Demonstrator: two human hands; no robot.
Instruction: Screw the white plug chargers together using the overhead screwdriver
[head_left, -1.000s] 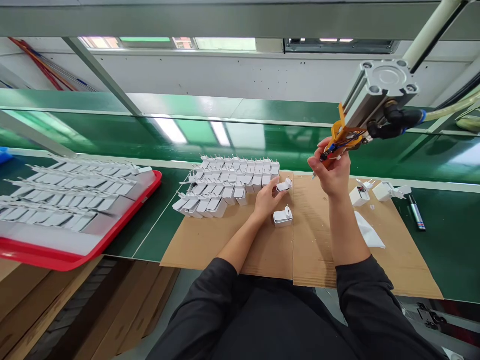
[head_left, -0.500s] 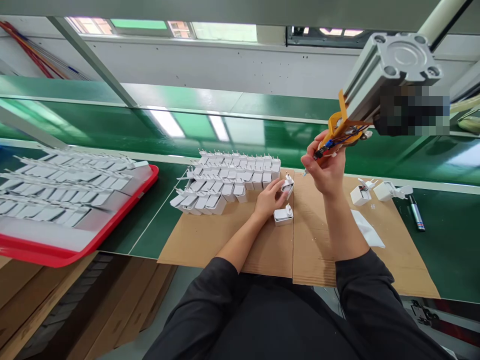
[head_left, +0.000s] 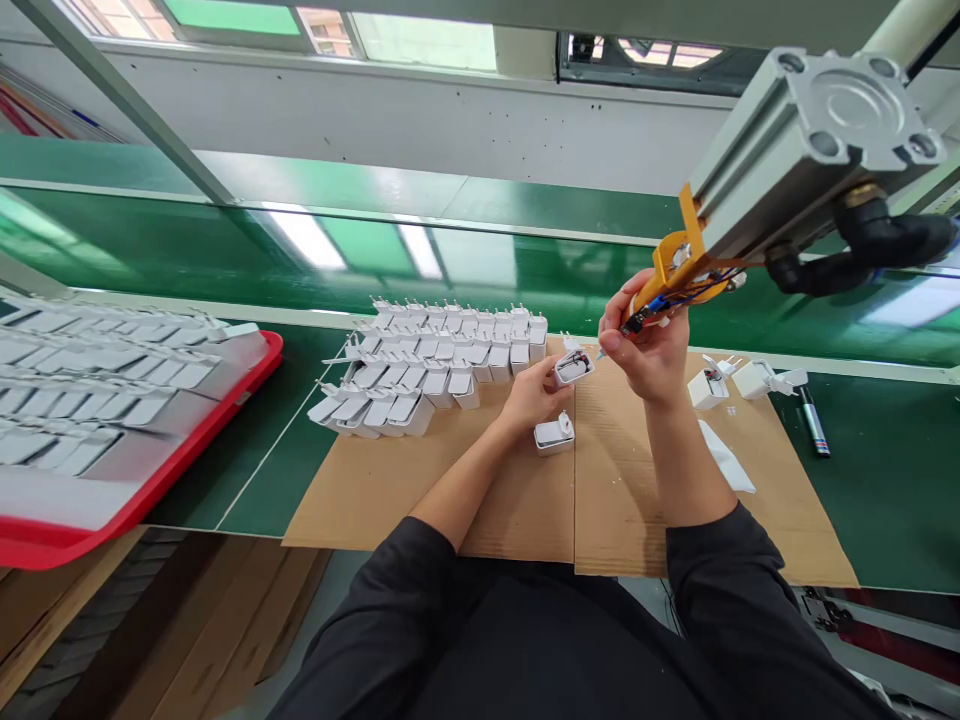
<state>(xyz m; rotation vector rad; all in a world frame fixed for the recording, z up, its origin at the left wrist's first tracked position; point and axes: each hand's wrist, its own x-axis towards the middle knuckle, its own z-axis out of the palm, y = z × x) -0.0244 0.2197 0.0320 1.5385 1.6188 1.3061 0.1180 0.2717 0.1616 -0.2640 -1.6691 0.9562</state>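
Note:
My left hand is closed round a white charger housing, tilted so that its open face with parts inside shows. My right hand grips an orange glue dispenser, whose thin tip points at the housing's open side. The dispenser hangs below a silver air cylinder. Another white charger with its lid at an angle lies just in front of my left hand. Rows of white plug chargers stand left of my hands.
A red tray packed with white chargers is at the left. Two opened chargers, a white sheet and a marker pen lie at the right. Cardboard covers the green bench.
My left hand has lifted the housing and tilted its open face up, close to the dispenser tip. My right hand keeps its grip. The view has shifted slightly.

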